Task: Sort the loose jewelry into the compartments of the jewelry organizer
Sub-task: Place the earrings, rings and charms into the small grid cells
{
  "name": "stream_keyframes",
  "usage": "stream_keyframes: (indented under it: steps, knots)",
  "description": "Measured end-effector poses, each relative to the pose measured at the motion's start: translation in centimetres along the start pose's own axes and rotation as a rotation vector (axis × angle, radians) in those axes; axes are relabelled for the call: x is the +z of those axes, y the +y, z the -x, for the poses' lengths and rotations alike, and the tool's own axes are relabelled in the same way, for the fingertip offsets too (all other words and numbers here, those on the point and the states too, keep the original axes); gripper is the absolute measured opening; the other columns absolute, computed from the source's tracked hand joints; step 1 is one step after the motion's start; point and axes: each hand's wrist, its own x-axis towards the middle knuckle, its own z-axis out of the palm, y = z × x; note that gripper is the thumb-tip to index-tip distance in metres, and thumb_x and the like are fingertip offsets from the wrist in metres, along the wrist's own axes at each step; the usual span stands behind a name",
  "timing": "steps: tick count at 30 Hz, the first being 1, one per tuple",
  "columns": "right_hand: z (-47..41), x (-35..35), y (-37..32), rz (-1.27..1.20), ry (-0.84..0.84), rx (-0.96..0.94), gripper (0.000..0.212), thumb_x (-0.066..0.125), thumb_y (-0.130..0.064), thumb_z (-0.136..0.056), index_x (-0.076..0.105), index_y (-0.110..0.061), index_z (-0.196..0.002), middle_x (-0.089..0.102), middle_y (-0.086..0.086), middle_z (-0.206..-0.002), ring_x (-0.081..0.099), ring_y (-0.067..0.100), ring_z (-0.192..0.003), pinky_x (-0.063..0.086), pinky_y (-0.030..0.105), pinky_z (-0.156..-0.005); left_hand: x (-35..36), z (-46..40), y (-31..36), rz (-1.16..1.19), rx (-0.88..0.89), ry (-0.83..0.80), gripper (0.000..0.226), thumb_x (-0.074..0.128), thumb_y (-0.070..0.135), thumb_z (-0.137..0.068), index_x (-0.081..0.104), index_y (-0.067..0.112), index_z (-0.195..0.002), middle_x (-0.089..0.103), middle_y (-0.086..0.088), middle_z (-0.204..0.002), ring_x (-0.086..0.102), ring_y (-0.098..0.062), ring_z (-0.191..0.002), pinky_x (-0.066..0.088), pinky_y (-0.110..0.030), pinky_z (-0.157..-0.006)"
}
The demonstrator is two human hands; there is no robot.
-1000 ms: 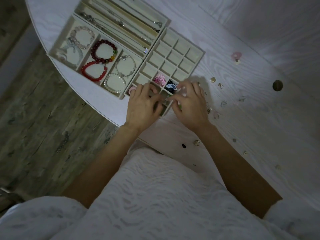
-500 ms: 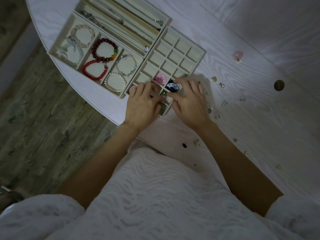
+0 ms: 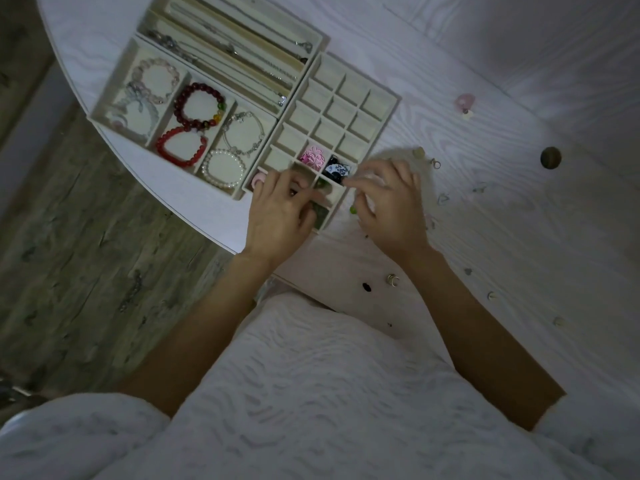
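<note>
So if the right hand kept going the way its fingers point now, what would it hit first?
Most likely the black-and-white patterned piece in the grid tray. The right hand points up-left, its fingertips right at that piece's edge. Whether they already touch it is unclear from this single view.

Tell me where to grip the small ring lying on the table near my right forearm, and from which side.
Pinch the small ring across its outer band, coming straight down from above. It lies apart from other pieces on the bare table, so both sides are free; its exact tilt is too small to tell.
</note>
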Motion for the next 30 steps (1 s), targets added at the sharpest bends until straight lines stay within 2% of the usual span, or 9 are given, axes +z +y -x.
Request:
stream_keyframes:
  steps: [4, 10, 13, 16, 20, 23, 26, 28, 30]
  knots:
    - [2.4, -1.8, 2.7, -0.004, 0.024, 0.201, 0.015, 0.058, -0.014, -0.083, 0.071, -0.015, -0.092, 0.065, 0.003, -0.091, 0.051, 0.026, -0.095, 0.032, 0.033, -0.081, 0.6, 1.0, 0.9, 0.007, -0.033, 0.033, 0.021, 0.059, 0.029, -0.085, 0.071, 0.016, -0.097, 0.060, -0.009, -0.097, 0.046, -0.025, -0.088, 0.038, -0.035, -0.074]
    - [3.2, -0.4, 2.6, 0.072, -0.205, 0.119, 0.027, 0.067, -0.026, -0.080, 0.068, -0.013, -0.103, 0.066, 0.006, -0.097, 0.052, 0.028, -0.095, 0.037, 0.036, -0.079, 1.5, 2.0, 1.7, -0.045, -0.011, -0.006, 0.031, 0.070, 0.027, -0.082, 0.067, 0.018, -0.111, 0.062, -0.013, -0.111, 0.053, -0.032, -0.097, 0.044, -0.039, -0.078]
    - [2.1, 0.8, 1.9, 0.111, -0.210, 0.058, 0.026, 0.071, -0.025, -0.076, 0.069, -0.012, -0.099, 0.064, 0.009, -0.095, 0.054, 0.031, -0.097, 0.042, 0.039, -0.083, 1.3, 1.8, 1.7, -0.049, -0.003, -0.011, 0.030, 0.071, 0.025, -0.081, 0.068, 0.017, -0.109, 0.061, -0.014, -0.112, 0.054, -0.033, -0.097, 0.043, -0.039, -0.078]
    - [1.2, 1.4, 1.5, 0.151, -0.215, 0.031, 0.009, 0.070, -0.015, -0.078, 0.070, -0.010, -0.086, 0.065, 0.010, -0.086, 0.055, 0.032, -0.092, 0.044, 0.040, -0.081, 1.1, 1.7, 1.8, -0.057, 0.007, -0.015, 0.028, 0.065, 0.029, -0.082, 0.069, 0.017, -0.107, 0.061, -0.012, -0.111, 0.053, -0.033, -0.095, 0.042, -0.038, -0.077]
    - [1.1, 0.1, 1.4, -0.033, -0.140, 0.180, 0.004, 0.066, -0.015, -0.081, 0.067, -0.012, -0.084, 0.066, 0.002, -0.081, 0.055, 0.021, -0.083, 0.042, 0.033, -0.076, 0.7, 1.2, 2.6, 0.006, 0.005, 0.017, 0.030, 0.060, 0.031, -0.084, 0.067, 0.015, -0.108, 0.061, -0.009, -0.103, 0.052, -0.028, -0.090, 0.041, -0.035, -0.077]
    - [1.2, -2.4, 0.4, -0.366, -0.097, 0.373, 0.005, 0.067, -0.014, -0.081, 0.066, -0.014, -0.086, 0.066, -0.006, -0.079, 0.056, 0.008, -0.074, 0.043, 0.023, -0.067, 0.3, 0.5, 3.9, 0.224, 0.001, -0.030, 0.043, 0.066, 0.024, -0.084, 0.059, 0.010, -0.124, 0.060, -0.007, -0.116, 0.052, -0.022, -0.107, 0.038, -0.026, -0.090]
    - [1.1, -4.3, -0.9, -0.575, -0.152, 0.345, 0.008, 0.067, -0.009, -0.081, 0.065, -0.014, -0.087, 0.066, -0.007, -0.084, 0.059, 0.003, -0.079, 0.042, 0.010, -0.070, -0.2, 0.0, 4.9, 0.710, -0.076, -0.213, 0.052, 0.060, 0.013, -0.091, 0.040, 0.010, -0.139, 0.050, -0.001, -0.135, 0.044, -0.010, -0.127, 0.036, -0.024, -0.104]
    - [1.0, -4.6, -1.5, -0.618, -0.177, 0.292, 0.009, 0.067, -0.008, -0.081, 0.065, -0.013, -0.089, 0.066, -0.010, -0.087, 0.059, -0.001, -0.083, 0.041, 0.008, -0.074, -0.3, 0.0, 4.9, 0.936, -0.160, -0.276, 0.049, 0.056, 0.014, -0.094, 0.036, 0.013, -0.138, 0.054, -0.001, -0.131, 0.050, -0.010, -0.122, 0.042, -0.024, -0.099]
    - [0.7, -4.3, -1.7, -0.610, -0.177, 0.266, 0.010, 0.069, -0.011, -0.081, 0.065, -0.014, -0.089, 0.066, -0.010, -0.088, 0.058, -0.004, -0.084, 0.041, 0.011, -0.076, -0.4, 0.2, 4.6, 0.996, -0.246, -0.235, 0.038, 0.056, 0.022, -0.095, 0.044, 0.017, -0.131, 0.063, -0.004, -0.114, 0.061, -0.015, -0.104, 0.050, -0.030, -0.088]
